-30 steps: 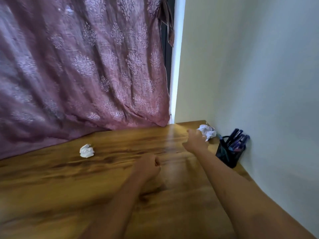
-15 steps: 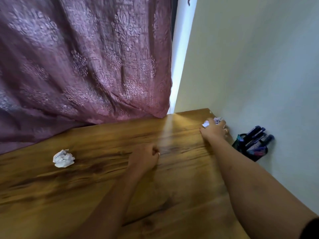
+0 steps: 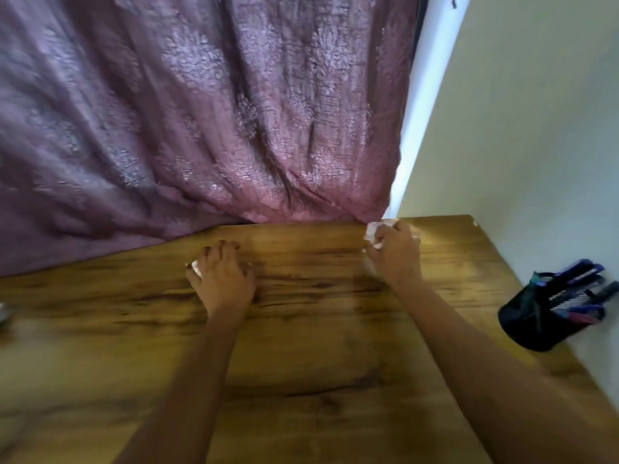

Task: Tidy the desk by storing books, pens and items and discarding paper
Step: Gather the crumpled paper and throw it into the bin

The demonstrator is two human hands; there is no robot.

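My right hand (image 3: 395, 256) is closed around a crumpled white paper ball (image 3: 373, 232) at the far edge of the wooden desk (image 3: 301, 380), just under the curtain hem. My left hand (image 3: 221, 279) lies knuckles up on the desk near the middle, with its fingers curled down. A small piece of white paper (image 3: 196, 268) shows at its left side; the rest is hidden under the palm. A black mesh pen holder (image 3: 532, 323) with several pens (image 3: 576, 283) stands against the right wall.
A mauve patterned curtain (image 3: 201, 128) hangs over the desk's far edge. A pale wall (image 3: 536, 128) borders the desk on the right. A blurred pale object (image 3: 2, 313) sits at the left edge of the view.
My right hand has lifted the paper ball out of the corner and carried it left. My left hand has moved left and come down over the other paper ball. The view has shifted.
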